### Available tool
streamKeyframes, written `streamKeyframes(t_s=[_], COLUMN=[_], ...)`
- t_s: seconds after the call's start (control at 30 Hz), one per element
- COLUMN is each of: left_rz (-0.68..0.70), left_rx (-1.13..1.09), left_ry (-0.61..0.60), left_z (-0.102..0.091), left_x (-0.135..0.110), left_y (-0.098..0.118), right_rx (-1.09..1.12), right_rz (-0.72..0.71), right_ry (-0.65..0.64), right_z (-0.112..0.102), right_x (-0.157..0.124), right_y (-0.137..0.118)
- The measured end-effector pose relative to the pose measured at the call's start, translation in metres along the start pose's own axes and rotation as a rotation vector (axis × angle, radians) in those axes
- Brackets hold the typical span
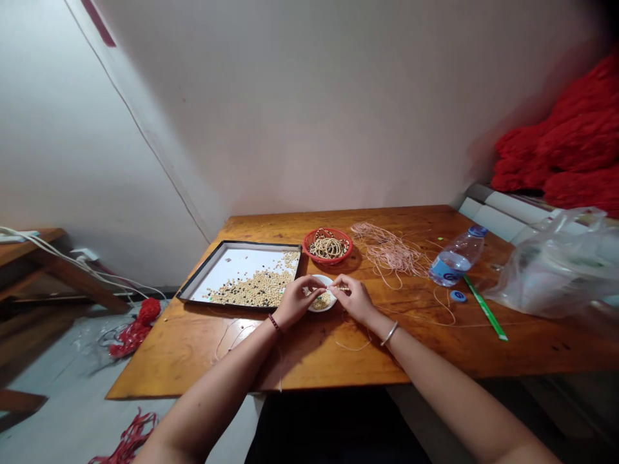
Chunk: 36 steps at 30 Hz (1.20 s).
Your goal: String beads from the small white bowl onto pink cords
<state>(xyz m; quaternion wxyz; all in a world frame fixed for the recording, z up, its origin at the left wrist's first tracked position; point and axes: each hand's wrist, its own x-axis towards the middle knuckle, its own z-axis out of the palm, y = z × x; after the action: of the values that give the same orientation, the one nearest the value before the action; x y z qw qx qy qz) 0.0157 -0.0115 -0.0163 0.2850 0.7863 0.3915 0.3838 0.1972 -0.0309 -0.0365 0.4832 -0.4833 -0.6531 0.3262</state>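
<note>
Bowl [325, 280] with beads [321, 301]: under fingertips of left hand [296, 300] and right hand [356, 300] | fingers: pinched narrow, what they hold I cannot tell | tray [231, 263]: left of bowl | red basket [329, 260]: behind bowl

Beads [258, 291] mostly tan w/ some blk, bowl [322, 280] wht, basket [329, 260] red, cord [388, 250] lt pink.

Muted indoor light, wall [72, 148] brighter left of the left hand [296, 300], soft shadow on table [312, 348] beneath it.
</note>
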Motion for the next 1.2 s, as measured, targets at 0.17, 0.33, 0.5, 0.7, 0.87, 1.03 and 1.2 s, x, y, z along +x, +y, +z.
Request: streamKeyframes(t_s=[0.17,0.33,0.5,0.7,0.87,1.03,1.2], left_rz=[-0.008,0.024,0.045,0.032,-0.002,-0.006,-0.030], left_rx=[0.055,0.122,0.096,0.000,-0.050,-0.093,-0.186], left_ry=[0.017,0.002,0.008,0.007,-0.007,0.043,0.032], left_z=[0.001,-0.001,-0.002,0.001,0.007,0.008,0.008], left_x=[-0.001,-0.002,-0.004,-0.005,-0.006,-0.006,-0.007], left_y=[-0.002,0.002,0.008,0.008,0.005,0.006,0.006], right_rx=[0.125,0.275,0.614,0.846,0.924,0.926,0.933], right_rz=[0.043,0.153,0.393,0.508,0.498,0.506,0.528], right_ry=[-0.096,-0.076,-0.153,-0.287,-0.338,-0.399,-0.446], right_z=[0.000,0.003,0.003,-0.002,0.003,0.010,0.008], right_x=[0.000,0.003,0.004,0.001,-0.002,-0.004,-0.004], right_y=[0.001,0.004,-0.004,-0.011,-0.011,-0.014,-0.016])
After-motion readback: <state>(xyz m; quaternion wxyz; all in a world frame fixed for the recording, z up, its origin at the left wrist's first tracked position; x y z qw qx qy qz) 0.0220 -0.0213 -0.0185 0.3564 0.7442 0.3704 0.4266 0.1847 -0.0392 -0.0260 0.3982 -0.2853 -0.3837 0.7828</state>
